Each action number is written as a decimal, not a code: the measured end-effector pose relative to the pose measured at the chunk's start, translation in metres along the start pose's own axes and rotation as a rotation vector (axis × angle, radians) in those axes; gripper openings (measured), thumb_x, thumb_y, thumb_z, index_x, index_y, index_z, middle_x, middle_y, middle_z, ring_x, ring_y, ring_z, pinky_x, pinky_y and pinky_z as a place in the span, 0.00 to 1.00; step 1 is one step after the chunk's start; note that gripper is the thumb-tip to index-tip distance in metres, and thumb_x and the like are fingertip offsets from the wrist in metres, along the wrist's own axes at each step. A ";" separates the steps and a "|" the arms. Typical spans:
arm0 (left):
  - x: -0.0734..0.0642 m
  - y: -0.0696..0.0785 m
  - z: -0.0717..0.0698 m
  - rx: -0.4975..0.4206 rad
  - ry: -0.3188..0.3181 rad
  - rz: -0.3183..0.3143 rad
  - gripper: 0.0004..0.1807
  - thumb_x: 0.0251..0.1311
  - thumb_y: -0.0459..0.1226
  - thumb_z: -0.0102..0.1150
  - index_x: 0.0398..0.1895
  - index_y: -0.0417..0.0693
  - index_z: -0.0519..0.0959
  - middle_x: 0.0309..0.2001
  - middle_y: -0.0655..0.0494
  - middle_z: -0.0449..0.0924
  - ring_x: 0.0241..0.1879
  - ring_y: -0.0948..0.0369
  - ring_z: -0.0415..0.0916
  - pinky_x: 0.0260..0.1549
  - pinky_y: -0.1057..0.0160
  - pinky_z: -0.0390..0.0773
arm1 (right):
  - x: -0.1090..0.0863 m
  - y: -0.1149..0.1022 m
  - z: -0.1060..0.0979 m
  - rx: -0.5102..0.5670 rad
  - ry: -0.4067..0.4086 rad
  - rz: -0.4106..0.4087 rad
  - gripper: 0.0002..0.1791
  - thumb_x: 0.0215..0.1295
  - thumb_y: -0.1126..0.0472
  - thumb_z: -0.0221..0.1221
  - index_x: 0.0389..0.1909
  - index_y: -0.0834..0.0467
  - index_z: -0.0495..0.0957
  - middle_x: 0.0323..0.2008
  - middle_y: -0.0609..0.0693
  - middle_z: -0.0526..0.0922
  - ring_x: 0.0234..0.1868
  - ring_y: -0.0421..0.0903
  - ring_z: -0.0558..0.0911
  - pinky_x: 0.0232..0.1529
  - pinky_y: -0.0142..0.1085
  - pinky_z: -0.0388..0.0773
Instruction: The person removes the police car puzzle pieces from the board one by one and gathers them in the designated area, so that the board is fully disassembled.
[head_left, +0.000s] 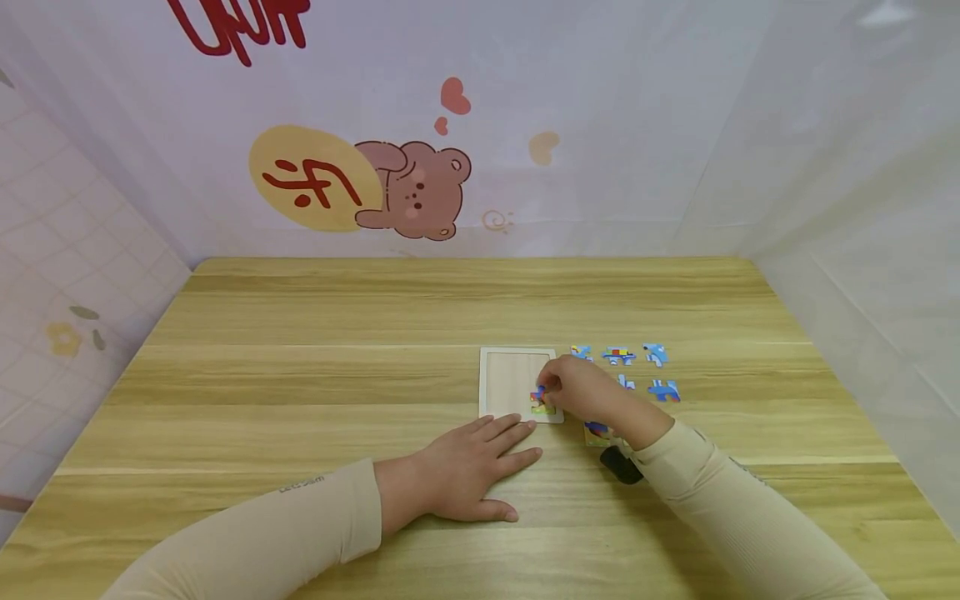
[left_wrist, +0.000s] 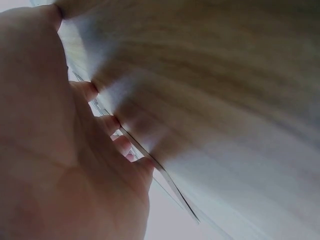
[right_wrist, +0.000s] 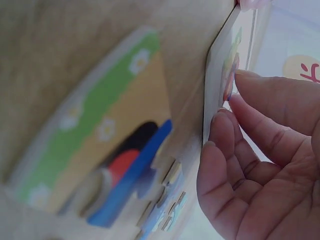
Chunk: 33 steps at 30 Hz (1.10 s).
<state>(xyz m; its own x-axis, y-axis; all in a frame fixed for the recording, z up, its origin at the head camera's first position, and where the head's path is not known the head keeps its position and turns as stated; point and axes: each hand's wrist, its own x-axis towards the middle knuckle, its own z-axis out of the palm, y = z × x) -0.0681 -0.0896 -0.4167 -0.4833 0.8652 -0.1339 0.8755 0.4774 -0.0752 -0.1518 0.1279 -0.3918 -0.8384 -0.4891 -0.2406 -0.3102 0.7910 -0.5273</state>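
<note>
A square puzzle tray (head_left: 483,383) with a pale raised rim lies on the wooden table. In its lower right corner sits a colourful jigsaw piece (head_left: 537,406), pinched between the thumb and index finger of my right hand (head_left: 588,390). The right wrist view shows the same piece (right_wrist: 231,82) at the fingertips, partly hidden by the thumb. My left hand (head_left: 468,471) lies palm down with fingers spread, its fingertips at the tray's near edge. From the left wrist, the fingers (left_wrist: 107,124) line up along the tray's thin edge (left_wrist: 175,189).
Several loose jigsaw pieces lie right of the tray, including a blue one (head_left: 655,354) and one with a red-and-yellow pattern (head_left: 618,356). A piece with a green flowered border (right_wrist: 107,130) lies beneath the right wrist. A bear-printed curtain (head_left: 600,150) stands behind the table.
</note>
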 end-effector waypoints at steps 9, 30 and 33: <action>-0.003 0.001 0.003 0.005 0.005 0.005 0.40 0.65 0.67 0.35 0.75 0.58 0.56 0.75 0.51 0.50 0.74 0.53 0.47 0.67 0.54 0.59 | -0.003 0.002 0.003 0.098 0.004 0.016 0.04 0.63 0.68 0.61 0.38 0.61 0.77 0.34 0.49 0.80 0.36 0.43 0.77 0.40 0.39 0.76; -0.007 0.002 0.008 -0.001 0.003 0.012 0.41 0.66 0.67 0.34 0.76 0.58 0.55 0.76 0.51 0.49 0.74 0.53 0.47 0.68 0.54 0.58 | -0.015 -0.003 0.005 0.260 0.049 -0.041 0.03 0.64 0.70 0.58 0.36 0.61 0.76 0.30 0.49 0.78 0.31 0.42 0.74 0.33 0.34 0.73; -0.007 0.002 0.008 0.001 0.006 0.012 0.41 0.66 0.67 0.34 0.76 0.58 0.55 0.76 0.51 0.49 0.74 0.53 0.47 0.68 0.54 0.58 | -0.020 -0.003 0.000 0.279 0.089 -0.044 0.03 0.63 0.70 0.58 0.36 0.61 0.76 0.30 0.49 0.77 0.32 0.44 0.75 0.34 0.34 0.73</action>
<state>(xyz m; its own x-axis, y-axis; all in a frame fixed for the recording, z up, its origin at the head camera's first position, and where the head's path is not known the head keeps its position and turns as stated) -0.0631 -0.0962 -0.4235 -0.4730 0.8716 -0.1293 0.8811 0.4671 -0.0742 -0.1343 0.1350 -0.3857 -0.8664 -0.4773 -0.1467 -0.2225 0.6320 -0.7424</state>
